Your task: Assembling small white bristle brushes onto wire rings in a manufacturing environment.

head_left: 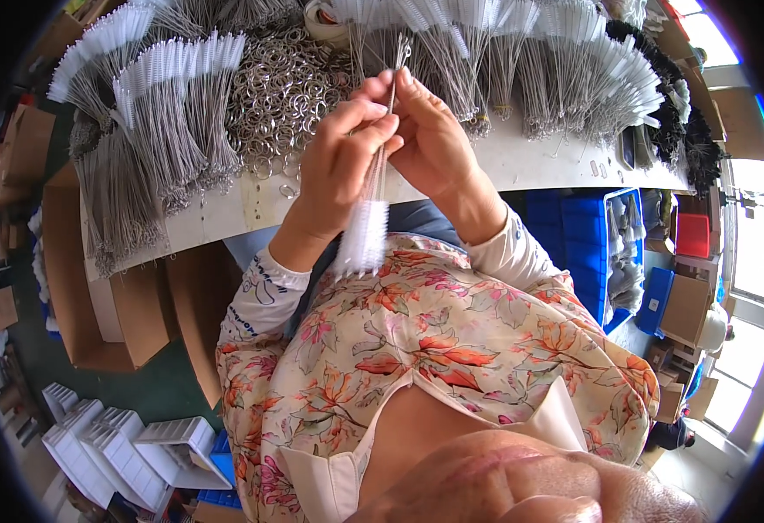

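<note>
My left hand and my right hand meet above the near edge of a white table. Together they pinch the twisted wire stems of a small bundle of thin cleaning brushes, whose white bristle ends hang down toward my lap. The looped wire ends stick up between my fingertips. A heap of small metal rings lies on the table just behind my left hand.
Fanned bundles of white-tipped wire brushes cover the table's left and back, and black-tipped ones lie at the right. Cardboard boxes stand under the table at left, white trays on the floor, blue bins at right.
</note>
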### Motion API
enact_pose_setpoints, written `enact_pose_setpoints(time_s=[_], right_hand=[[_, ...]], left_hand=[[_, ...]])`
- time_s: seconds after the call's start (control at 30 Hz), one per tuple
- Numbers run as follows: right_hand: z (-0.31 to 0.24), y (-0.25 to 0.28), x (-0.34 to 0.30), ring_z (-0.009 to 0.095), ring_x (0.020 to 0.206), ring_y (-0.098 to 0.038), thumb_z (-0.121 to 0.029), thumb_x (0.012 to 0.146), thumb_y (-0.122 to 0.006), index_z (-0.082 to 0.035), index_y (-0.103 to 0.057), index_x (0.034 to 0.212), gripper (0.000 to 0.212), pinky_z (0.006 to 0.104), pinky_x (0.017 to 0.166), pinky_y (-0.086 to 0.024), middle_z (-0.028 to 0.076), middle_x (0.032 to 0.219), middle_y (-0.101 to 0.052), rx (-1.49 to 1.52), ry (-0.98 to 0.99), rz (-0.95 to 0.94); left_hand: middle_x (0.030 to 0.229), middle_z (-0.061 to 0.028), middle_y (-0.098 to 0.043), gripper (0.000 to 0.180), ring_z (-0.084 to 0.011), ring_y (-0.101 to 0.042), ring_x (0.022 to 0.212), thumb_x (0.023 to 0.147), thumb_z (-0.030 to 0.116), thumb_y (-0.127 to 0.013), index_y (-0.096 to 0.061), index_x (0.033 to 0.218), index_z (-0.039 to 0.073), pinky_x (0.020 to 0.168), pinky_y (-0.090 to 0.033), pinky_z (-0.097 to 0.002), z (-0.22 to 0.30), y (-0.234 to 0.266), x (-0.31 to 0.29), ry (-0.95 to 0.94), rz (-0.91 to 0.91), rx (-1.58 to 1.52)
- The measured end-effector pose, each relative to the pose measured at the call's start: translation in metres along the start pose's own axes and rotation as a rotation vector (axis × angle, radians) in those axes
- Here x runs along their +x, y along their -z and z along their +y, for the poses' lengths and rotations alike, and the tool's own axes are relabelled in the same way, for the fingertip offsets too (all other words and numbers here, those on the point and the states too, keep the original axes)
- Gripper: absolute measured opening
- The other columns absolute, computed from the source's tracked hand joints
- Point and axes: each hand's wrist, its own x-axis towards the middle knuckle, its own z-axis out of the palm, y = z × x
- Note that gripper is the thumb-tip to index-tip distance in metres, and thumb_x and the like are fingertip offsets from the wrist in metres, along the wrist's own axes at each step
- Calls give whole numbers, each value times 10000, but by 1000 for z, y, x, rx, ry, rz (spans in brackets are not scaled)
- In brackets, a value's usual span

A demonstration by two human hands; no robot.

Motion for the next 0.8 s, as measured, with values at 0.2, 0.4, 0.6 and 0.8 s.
enact_pose_setpoints(time_s=[0.2, 0.4, 0.6, 0.8], right_hand=[[-30, -5, -4, 84, 610, -532, -155, 907, -526, -37, -622, 957, 160, 227, 560, -448, -7, 736, -600, -884, -39, -119], [7, -27, -15, 118, 669, -598, -72, 826, -582, -29, -639, 929, 125, 260, 607, -473, 59, 750, -637, -1370, 35, -336], [4, -19, -14, 53, 576, -499, -168, 898, -548, -21, -627, 905, 167, 197, 515, -389, 1, 702, -593, -1106, -317, -325], [9, 5, -27, 30, 547, -463, -221, 906, -552, -2, -617, 889, 230, 181, 481, -368, -7, 700, -592, -797, -734, -376]], left_hand=[[1195, -122, -457, 675, -229, -503, 1019, 688, 230, -767, -453, 1260, 62, 838, -434, -331, 6, 51, 11, -80, 1, 109], [1280, -151, -445, 925, -253, -502, 1128, 637, 308, -808, -296, 1362, 45, 864, -449, -317, 19, 52, 6, 466, -323, -687], [902, -47, -607, 174, -150, -583, 848, 745, 109, -714, -621, 882, 55, 713, -471, -273, 7, 81, -12, 353, -273, -301], [817, -62, -585, 281, -231, -586, 711, 696, 97, -750, -587, 920, 52, 601, -485, -324, 30, 65, -44, -89, -192, -28]])
